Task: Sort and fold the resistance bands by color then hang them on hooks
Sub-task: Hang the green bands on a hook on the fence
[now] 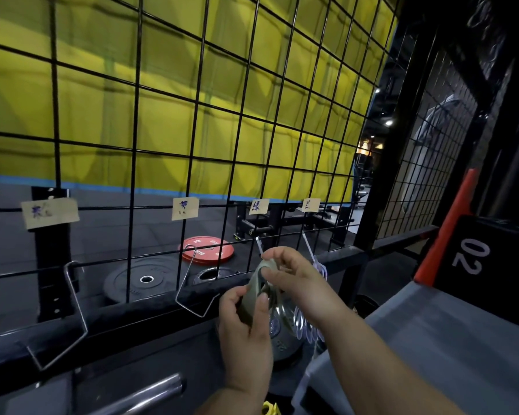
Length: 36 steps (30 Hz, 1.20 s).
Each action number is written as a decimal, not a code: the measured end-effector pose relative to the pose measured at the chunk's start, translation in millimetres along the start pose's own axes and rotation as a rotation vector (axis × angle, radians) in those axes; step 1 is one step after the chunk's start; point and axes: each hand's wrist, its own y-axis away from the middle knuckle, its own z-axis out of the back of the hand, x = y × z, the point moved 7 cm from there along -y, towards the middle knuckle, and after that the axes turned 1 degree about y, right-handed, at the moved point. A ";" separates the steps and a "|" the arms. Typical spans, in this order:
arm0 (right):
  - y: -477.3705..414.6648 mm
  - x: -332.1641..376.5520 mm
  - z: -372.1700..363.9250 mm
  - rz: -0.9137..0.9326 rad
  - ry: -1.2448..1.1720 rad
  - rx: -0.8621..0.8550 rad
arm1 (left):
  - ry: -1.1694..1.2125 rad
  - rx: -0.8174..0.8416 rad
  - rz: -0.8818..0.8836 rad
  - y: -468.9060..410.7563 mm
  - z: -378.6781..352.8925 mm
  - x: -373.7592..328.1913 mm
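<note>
A folded grey-green resistance band (pixel 253 290) is held between both hands in front of the wire grid (pixel 192 115). My left hand (pixel 244 330) grips its lower part with thumb and curled fingers. My right hand (pixel 294 275) pinches its top loop just below the third metal hook (pixel 259 245), under a paper label (pixel 258 206). Pale lilac bands (pixel 307 324) hang from the fourth hook (pixel 307 247) at the right. Two bare hooks (pixel 194 283) (pixel 72 310) hang to the left beneath labels (pixel 185 208) (pixel 50 212).
Behind the grid lie a red weight plate (pixel 207 248) and black plates (pixel 141 280) on the dark floor. A black box marked 02 (pixel 486 265) with an orange edge stands at the right. A chrome bar (pixel 150 393) lies low in front. Yellow curtain fills the background.
</note>
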 end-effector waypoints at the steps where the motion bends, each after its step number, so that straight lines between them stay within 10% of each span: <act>1: -0.9 -0.6 -0.1 -0.003 0.029 -0.004 | -0.007 -0.006 -0.002 -0.3 0.2 1.0; 14: -12.4 -0.7 3.7 -0.045 0.166 -0.032 | -0.023 0.021 0.069 4.9 -8.2 0.4; 36: -19.7 -21.4 15.4 -0.164 -0.257 -0.087 | -0.043 0.132 0.178 0.5 -19.8 3.9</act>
